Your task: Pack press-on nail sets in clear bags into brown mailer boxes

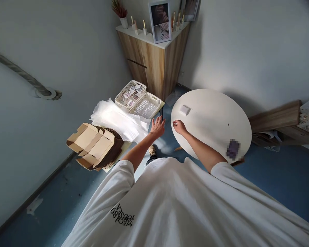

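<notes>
My left hand is open, its fingers spread in the air at the right end of the low table, near the white plastic sheets and the perforated basket. My right hand is over the left edge of the round white table, with its fingers curled together. Whether anything small sits between those fingers I cannot make out. A little beyond the right hand lies a small white block-like pack on the tabletop. The hands are apart from each other.
Folded brown cardboard boxes are at the near left of the low table. A second basket holds small packets. Behind stands a wooden cabinet with a picture frame. A blurred dark item rests on the round table.
</notes>
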A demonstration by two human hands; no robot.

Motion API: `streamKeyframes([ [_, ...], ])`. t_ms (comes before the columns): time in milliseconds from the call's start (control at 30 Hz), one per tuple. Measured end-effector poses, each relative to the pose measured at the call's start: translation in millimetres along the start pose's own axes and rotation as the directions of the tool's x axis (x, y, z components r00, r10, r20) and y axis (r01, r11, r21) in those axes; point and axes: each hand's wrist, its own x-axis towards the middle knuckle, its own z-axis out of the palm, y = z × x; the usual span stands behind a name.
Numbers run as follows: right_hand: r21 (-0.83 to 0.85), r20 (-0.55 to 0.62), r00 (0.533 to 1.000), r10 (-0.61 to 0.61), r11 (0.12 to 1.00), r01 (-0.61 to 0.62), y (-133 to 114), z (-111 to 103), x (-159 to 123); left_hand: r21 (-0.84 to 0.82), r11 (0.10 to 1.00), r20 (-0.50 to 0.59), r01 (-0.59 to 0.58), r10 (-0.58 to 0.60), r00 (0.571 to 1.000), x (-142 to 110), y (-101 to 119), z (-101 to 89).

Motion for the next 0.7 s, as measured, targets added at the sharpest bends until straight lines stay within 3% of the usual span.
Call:
streamKeyframes([
  [200,0.013,-0.002,0.999,-0.039,0.999,0.039,-61.7,18.5,49.7,-0.014,1.000,-0.050,0.016,-0.017,0.999,28.8,-64.7,-29.3],
  [367,0.000,-0.019,0.999,-0.041,0.999,0.041,-97.2,31.6,99.1,-0.029,0.999,0.032,0.015,-0.014,0.999,70.7,-119.1,-43.8],
  [533,-0.099,-0.024,0.997,-0.070,0.993,0.067,-121.6,45.7,149.1,-0.054,0.999,0.140,0.006,0.002,0.990,110.5,-161.2,-39.5],
  [700,-0.275,-0.002,0.995,-0.098,0.957,0.094,-131.6,65.5,182.8,-0.082,0.996,0.190,-0.038,0.053,0.980,135.2,-181.4,-25.3],
])
